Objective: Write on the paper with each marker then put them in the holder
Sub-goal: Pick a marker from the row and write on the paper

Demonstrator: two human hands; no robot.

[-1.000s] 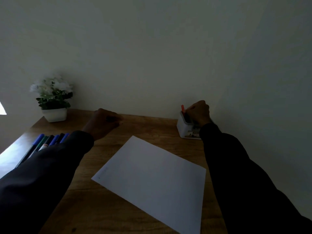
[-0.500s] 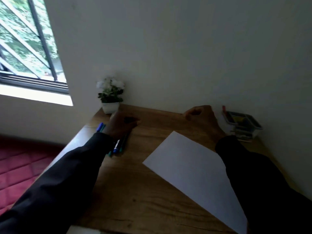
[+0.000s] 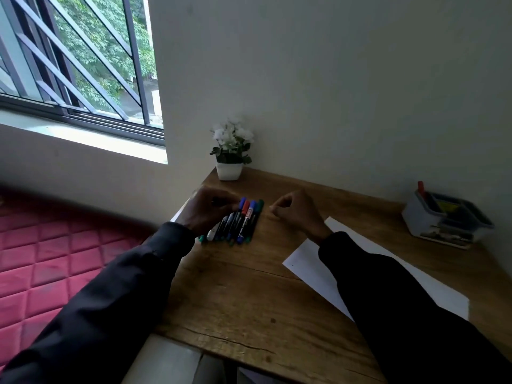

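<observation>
Several markers (image 3: 243, 220) with blue, red, green and black caps lie side by side near the table's left edge. My left hand (image 3: 209, 209) lies over their left part with the fingers curled down. Whether it pinches one is hidden. My right hand (image 3: 296, 212) hovers just right of the markers, loosely curled and holding nothing. The white paper (image 3: 307, 259) lies at an angle on the table, partly under my right sleeve. The holder (image 3: 424, 223), a small grey-white box, stands at the far right by the wall, with a red marker (image 3: 420, 187) sticking up in it.
A white pot with white flowers (image 3: 230, 151) stands in the table's back left corner. The wooden table (image 3: 249, 286) ends close to the left of the markers. A red quilted surface (image 3: 55, 259) lies beyond that edge, below a barred window.
My right hand has left the holder, where the red marker now stands, and swung left to beside the markers. My left hand has settled onto the row. The view has turned left.
</observation>
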